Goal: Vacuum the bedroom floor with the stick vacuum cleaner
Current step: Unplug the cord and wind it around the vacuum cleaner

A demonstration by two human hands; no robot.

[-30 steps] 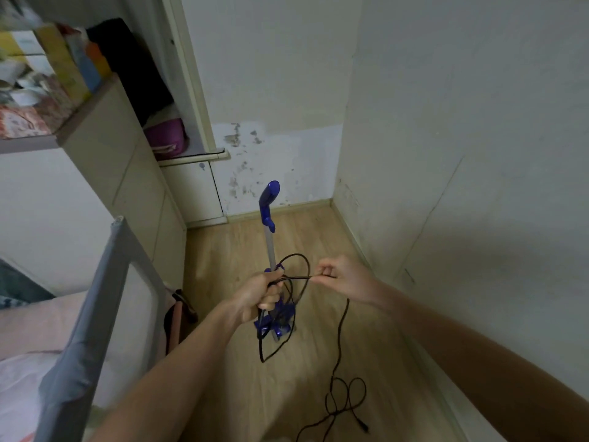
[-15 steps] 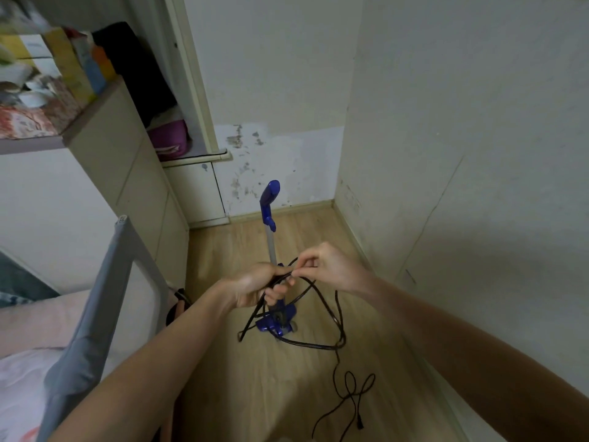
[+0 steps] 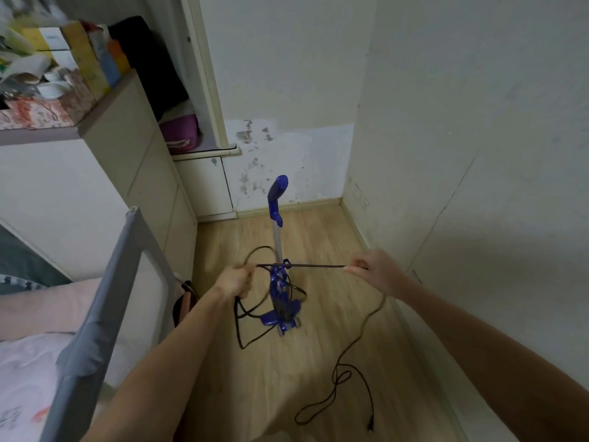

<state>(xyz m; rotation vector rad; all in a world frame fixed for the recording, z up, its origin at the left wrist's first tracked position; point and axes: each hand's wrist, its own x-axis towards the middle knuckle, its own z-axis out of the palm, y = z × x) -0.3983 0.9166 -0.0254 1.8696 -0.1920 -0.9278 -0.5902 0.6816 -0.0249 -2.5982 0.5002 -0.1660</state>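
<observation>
Wood floor (image 3: pixel 318 362), upright blue stick vacuum (image 3: pixel 280 291), black cord (image 3: pixel 306 266) taut between hands

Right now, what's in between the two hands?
In the head view, a taut stretch of the black power cord runs straight from the left hand to the right hand. Behind it stands the blue stick vacuum.

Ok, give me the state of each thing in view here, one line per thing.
Stick vacuum: upright on the floor, held by no hand.
Power cord: pulled taut between the hands, rest looped on floor.
Plug: lying on floor, unplugged.
Left hand: gripping cord loops.
Right hand: pinching the cord.
</observation>
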